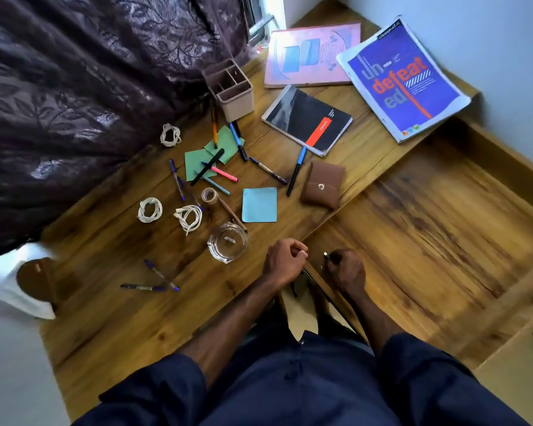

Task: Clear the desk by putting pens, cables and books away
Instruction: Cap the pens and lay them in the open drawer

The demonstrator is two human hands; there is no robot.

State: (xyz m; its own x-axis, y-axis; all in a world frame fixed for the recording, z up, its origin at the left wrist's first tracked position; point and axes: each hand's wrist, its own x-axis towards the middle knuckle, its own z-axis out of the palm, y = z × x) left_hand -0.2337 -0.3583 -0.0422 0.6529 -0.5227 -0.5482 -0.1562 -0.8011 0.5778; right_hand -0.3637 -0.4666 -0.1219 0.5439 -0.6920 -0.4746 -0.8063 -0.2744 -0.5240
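Several pens lie scattered on the wooden desk (120, 318), among them a blue-capped pen (295, 172), a pink marker (225, 174) and two blue pens (162, 275) near the front. Three white cable coils (150, 209) (189, 217) (170, 135) sit on the left side. At the back lie a pink book (311, 55), a blue book (403, 78) and a black notebook (308, 119). My left hand (285, 259) is curled in a fist at the desk's front edge. My right hand (346, 270) grips a small dark object (328, 256) with a metal tip at the corner of the open drawer (428, 226).
A beige pen holder (231, 90) stands at the back by the dark curtain (74, 103). A brown wallet (322, 186), a blue sticky note (259, 205), green notes (211, 152), a tape roll (210, 195) and a glass ashtray (227, 242) lie mid-desk. The drawer's wooden bottom shows bare.
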